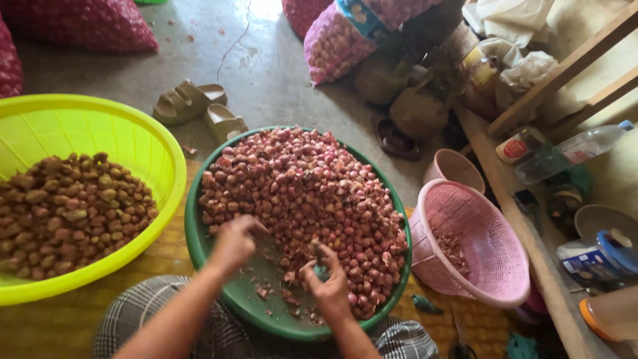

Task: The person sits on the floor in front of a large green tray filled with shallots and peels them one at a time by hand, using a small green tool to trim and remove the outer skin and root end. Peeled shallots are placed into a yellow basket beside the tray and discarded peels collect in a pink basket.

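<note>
The left hand [234, 244] curls loosely over the heap's near edge, pinching what looks like one small red shallot. The right hand [327, 284] closes its fingers on another at the bare patch of the round green plastic basin [279, 318]. Both hands work apart. The heap of red-skinned shallots [306, 199] in the basin is large, so most seem left. The yellow plastic basket [133, 143] at left already holds a pile of brownish bulbs [70, 213]; the pink plastic basket [478, 266] holds some loose skins.
</note>
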